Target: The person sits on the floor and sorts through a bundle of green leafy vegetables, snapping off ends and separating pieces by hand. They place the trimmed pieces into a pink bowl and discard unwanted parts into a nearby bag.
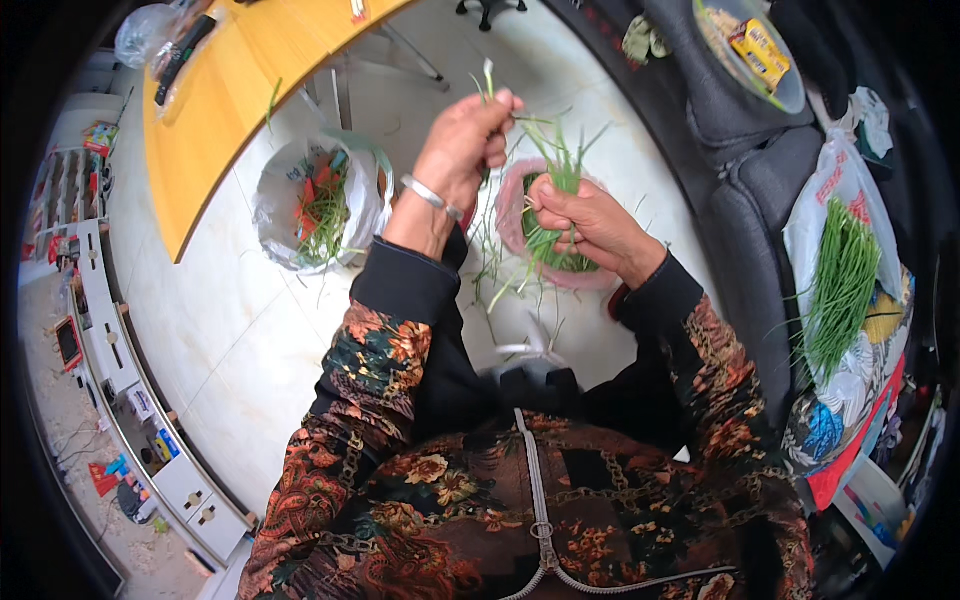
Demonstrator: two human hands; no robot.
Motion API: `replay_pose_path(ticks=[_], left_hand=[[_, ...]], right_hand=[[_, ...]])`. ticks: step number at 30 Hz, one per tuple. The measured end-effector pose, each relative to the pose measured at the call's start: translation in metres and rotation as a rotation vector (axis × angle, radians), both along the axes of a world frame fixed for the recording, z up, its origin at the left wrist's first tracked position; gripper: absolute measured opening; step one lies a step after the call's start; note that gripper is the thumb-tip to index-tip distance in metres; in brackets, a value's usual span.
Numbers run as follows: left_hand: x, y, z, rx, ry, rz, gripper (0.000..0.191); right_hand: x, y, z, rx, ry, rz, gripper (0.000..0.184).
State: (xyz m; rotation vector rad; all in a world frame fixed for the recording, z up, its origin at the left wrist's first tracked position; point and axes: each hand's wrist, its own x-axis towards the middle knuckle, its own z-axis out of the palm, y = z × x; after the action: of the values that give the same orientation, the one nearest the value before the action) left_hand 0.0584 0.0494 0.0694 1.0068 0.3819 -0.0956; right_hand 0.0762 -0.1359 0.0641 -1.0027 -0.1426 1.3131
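My left hand [465, 131], with a bangle at its wrist, pinches a thin green stalk [488, 71] whose pale end points up. My right hand [592, 217] is closed around a bunch of long green stalks [561, 154], probably chives; their tips fan out above and below the fist. Directly beneath the right hand stands a pink round container [510, 214] with more green stalks inside. To the left, a bin lined with a white plastic bag [274, 217] holds green scraps [330, 225] and orange-red pieces.
Loose green strands [487, 262] lie on the pale tiled floor [247, 330]. A yellow wooden table [217, 112] curves across the upper left. On the dark sofa [757, 202] at right are a plastic bag with a large green bundle [840, 285] and a bowl [795, 90]. A drawer cabinet [112, 337] lines the left.
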Motion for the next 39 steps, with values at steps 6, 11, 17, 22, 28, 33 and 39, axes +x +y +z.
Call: replay_pose_path(ticks=[6,11,17,22,28,33,39], left_hand=[[0.008,-0.012,0.013,-0.064,-0.038,-0.074,0.037],[0.025,-0.032,0.02,-0.1,-0.081,-0.118,0.054],[0.031,-0.019,0.004,-0.193,-0.102,-0.002,0.03],[0.033,-0.004,0.024,-0.148,-0.079,-0.04,0.032],[0.029,0.009,0.035,-0.174,-0.127,-0.088,0.043],[0.031,0.012,0.033,-0.206,-0.137,-0.048,0.027],[0.029,0.019,0.041,-0.206,-0.09,-0.019,0.028]], right_hand=[[0.018,0.012,0.028,0.15,-0.052,-0.14,0.024],[0.027,0.005,0.041,0.173,0.0,-0.212,0.026],[0.043,-0.004,0.047,0.243,-0.075,-0.195,0.029],[0.042,0.019,0.045,0.2,-0.055,-0.156,0.029],[0.043,0.037,0.043,0.267,-0.012,-0.067,0.024],[0.039,0.048,0.036,0.212,0.006,-0.015,0.021],[0.038,0.054,0.042,0.153,0.015,-0.021,0.022]])
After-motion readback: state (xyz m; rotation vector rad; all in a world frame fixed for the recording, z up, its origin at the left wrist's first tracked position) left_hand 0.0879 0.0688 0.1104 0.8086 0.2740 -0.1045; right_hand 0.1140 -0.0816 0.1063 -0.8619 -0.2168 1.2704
